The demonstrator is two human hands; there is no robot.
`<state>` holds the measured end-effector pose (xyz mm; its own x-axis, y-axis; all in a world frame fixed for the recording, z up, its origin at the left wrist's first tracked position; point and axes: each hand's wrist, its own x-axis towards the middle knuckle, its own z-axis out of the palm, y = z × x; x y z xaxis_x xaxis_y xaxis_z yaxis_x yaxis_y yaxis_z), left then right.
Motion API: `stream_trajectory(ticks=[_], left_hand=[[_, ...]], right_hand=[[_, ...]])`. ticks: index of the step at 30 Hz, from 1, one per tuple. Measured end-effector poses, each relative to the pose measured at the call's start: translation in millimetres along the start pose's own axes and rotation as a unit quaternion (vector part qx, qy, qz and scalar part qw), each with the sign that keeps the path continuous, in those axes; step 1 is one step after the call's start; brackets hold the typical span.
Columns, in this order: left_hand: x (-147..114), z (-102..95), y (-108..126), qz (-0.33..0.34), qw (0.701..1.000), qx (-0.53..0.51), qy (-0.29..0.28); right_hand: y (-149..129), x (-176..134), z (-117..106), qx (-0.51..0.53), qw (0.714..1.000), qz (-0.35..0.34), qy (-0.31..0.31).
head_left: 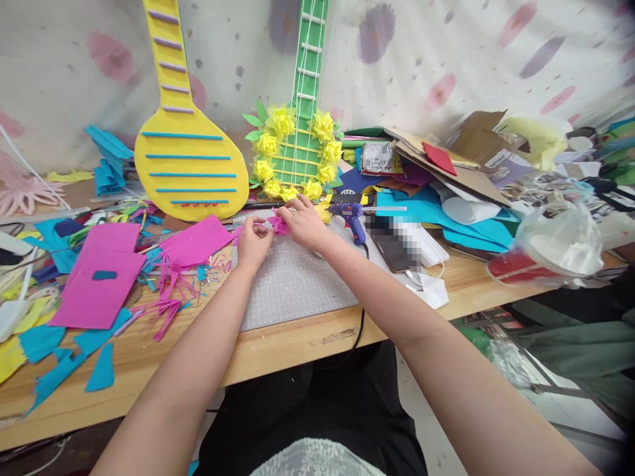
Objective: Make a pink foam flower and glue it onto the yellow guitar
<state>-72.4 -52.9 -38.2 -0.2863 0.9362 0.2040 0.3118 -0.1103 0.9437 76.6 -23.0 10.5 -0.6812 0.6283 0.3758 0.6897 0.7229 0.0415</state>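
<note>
You seem to be shaping the pink piece (281,226) at the far part of the mat (302,274), your left hand (254,243) and right hand (303,226) both pinching it, and next probably calls for steady, light fingers.

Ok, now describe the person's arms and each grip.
The left arm and right arm show no sleeve, watch or bracelet. The left grip and right grip wear no gloves; any ring is too small to tell. Lower down are black clothing and a white, textured garment.
</note>
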Motion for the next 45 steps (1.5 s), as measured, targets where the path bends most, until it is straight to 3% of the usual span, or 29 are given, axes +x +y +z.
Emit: stream_trajectory(ticks=[13, 19, 28, 37, 41, 45], left_hand=[[4, 1.9, -4, -0.009, 1.000, 0.027, 0.006], [5, 2.5, -7, -0.010, 0.999, 0.034, 0.001], [3, 2.1, -4, -0.012, 0.999, 0.038, -0.003], [1, 0.2, -1, -0.019, 0.999, 0.038, -0.005], [1, 0.2, -1, -0.022, 0.999, 0.048, -0.005], [2, 0.5, -2, -0.025, 0.999, 0.010, 0.018]], right_hand=[[0, 0, 6, 0.015, 1.000, -0.006, 0.004], [3, -3, 1, 0.053, 0.997, 0.035, 0.039], [2, -4, 3, 0.009, 1.000, -0.002, 0.024], [1, -8, 5, 0.055, 0.998, 0.011, 0.038], [0, -13, 0, 0.164, 0.977, 0.081, 0.110], [11, -27, -3, 0.258, 0.916, 0.195, 0.236]])
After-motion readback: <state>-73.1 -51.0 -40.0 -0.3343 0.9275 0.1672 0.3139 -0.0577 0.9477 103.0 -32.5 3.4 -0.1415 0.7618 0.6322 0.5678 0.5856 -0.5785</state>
